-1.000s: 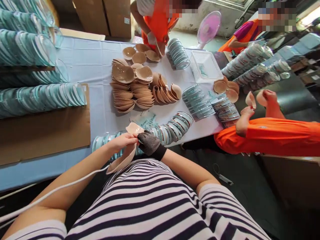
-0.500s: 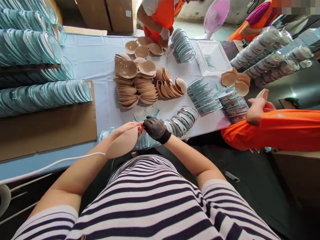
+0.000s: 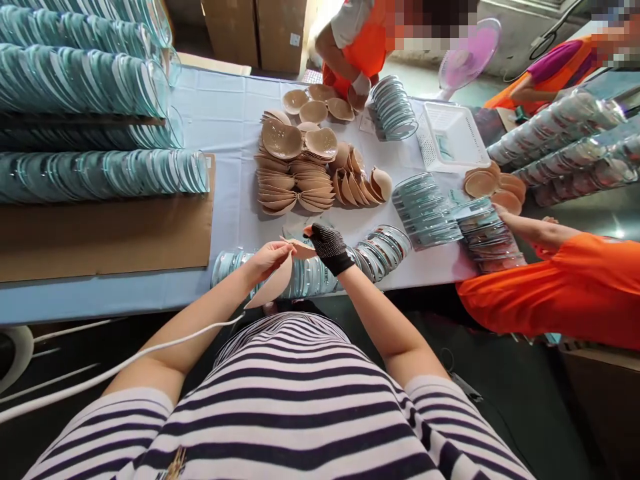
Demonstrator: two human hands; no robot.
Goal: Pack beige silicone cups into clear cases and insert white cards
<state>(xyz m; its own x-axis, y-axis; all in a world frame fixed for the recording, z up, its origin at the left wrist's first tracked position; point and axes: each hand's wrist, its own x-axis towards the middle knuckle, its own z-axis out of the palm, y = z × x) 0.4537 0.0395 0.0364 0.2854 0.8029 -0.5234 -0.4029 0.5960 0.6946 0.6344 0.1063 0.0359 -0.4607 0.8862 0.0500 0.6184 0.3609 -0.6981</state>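
Your left grip (image 3: 273, 259) is pinched closed on the beige cup pair (image 3: 273, 285): one smooth, curved cup hangs just below it, the other extends toward your right grip (image 3: 327, 243). That one, in a dotted knit glove (image 3: 332, 248), curls beside the cup's edge; whether it holds it, I cannot tell. Beyond both, glossy tan cups (image 3: 295, 183) sit stacked.
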